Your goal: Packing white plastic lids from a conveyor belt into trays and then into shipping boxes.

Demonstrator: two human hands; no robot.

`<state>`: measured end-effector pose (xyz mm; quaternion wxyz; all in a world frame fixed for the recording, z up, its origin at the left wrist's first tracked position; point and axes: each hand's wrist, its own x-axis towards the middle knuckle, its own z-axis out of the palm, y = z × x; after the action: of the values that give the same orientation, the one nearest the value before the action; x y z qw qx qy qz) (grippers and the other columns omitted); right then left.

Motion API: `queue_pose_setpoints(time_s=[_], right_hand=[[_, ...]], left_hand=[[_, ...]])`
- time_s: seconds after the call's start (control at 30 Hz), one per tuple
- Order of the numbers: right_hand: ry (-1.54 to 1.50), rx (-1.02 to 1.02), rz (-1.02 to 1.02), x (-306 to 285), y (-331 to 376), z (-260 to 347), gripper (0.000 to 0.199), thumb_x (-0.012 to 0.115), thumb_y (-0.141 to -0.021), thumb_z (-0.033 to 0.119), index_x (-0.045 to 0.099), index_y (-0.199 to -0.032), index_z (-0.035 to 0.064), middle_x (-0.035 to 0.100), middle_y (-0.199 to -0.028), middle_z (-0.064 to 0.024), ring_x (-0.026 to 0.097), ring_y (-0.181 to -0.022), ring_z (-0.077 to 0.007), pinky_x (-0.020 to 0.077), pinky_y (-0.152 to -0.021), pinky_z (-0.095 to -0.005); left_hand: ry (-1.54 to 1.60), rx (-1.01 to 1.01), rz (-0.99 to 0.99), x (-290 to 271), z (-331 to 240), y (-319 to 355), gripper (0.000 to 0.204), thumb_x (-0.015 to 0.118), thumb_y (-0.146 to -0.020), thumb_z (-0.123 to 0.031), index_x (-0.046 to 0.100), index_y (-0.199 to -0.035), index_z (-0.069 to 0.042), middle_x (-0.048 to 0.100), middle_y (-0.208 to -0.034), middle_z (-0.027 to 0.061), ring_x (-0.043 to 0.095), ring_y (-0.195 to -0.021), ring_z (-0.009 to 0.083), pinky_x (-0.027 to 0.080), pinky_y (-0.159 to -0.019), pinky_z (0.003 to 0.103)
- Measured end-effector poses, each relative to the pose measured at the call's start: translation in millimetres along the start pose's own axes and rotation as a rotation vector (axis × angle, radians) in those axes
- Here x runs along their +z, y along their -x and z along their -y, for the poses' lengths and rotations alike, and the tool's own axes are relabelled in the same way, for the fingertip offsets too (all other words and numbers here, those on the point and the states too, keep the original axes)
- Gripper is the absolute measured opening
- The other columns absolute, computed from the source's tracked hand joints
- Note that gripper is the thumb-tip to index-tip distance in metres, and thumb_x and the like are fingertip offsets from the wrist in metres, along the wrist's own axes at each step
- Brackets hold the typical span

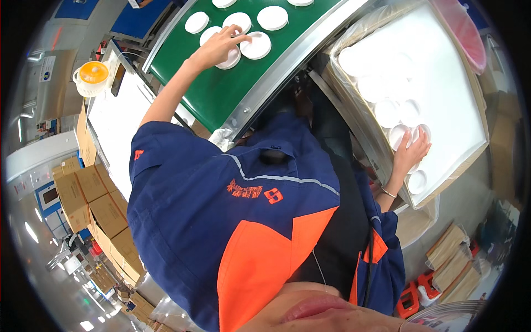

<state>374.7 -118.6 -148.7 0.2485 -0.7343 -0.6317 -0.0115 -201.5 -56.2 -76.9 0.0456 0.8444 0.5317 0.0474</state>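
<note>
Several white round discs (274, 17) lie on a green conveyor belt (221, 94) at the top. My left hand (218, 47) reaches up over the belt, its fingers closed over one white disc (231, 60) beside another (258, 45). To the right stands a big plastic-lined box (470, 110) holding several more white discs (387, 113) in rows. My right hand (410, 154) rests at the box's near end, fingers curled on a white disc (398, 135). My blue and orange work jacket fills the middle.
A clear jug with an orange lid (93, 74) stands on a white table (113, 127) at the left. Brown cardboard boxes (94, 205) are stacked at the lower left. A pink bin (462, 30) sits at the top right, flat cardboard stacks (451, 260) and orange stools (409, 301) at the lower right.
</note>
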Motion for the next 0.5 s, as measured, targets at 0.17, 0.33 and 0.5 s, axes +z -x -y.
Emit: queue_pose_setpoints(time_s=[0.17, 0.33, 0.5], right_hand=[[-0.008, -0.003, -0.013, 3, 1, -4, 0.047, 0.052, -0.093, 0.037, 0.050, -0.132, 0.0123, 0.040, -0.140, -0.0163, 0.022, -0.137, -0.0424, 0.0201, -0.110, -0.0560], [0.009, 0.011, -0.029, 3, 1, 0, 0.046, 0.054, -0.092, 0.035, 0.051, -0.132, 0.0119, 0.041, -0.139, -0.0165, 0.023, -0.136, -0.0426, 0.0206, -0.110, -0.0553], [0.071, -0.030, -0.014, 4, 1, -12, 0.046, 0.054, -0.092, 0.035, 0.050, -0.131, 0.0109, 0.040, -0.140, -0.0175, 0.023, -0.136, -0.0438, 0.0201, -0.110, -0.0554]], left_hand=[[0.080, 0.052, 0.041, -7, 3, 6, 0.030, 0.054, -0.078, 0.006, 0.060, -0.100, -0.013, 0.051, -0.101, 0.0080, 0.055, -0.100, 0.0276, 0.048, -0.085, 0.036], [0.358, -0.087, -0.217, -26, -23, 12, 0.019, 0.050, -0.084, 0.007, 0.057, -0.097, -0.005, 0.052, -0.098, 0.0105, 0.056, -0.100, 0.0249, 0.047, -0.085, 0.033], [1.945, -0.261, -0.591, -45, -124, -4, 0.052, 0.063, -0.088, -0.017, 0.042, -0.135, -0.008, 0.059, -0.120, 0.0082, 0.060, -0.109, 0.0185, 0.048, -0.097, 0.034]])
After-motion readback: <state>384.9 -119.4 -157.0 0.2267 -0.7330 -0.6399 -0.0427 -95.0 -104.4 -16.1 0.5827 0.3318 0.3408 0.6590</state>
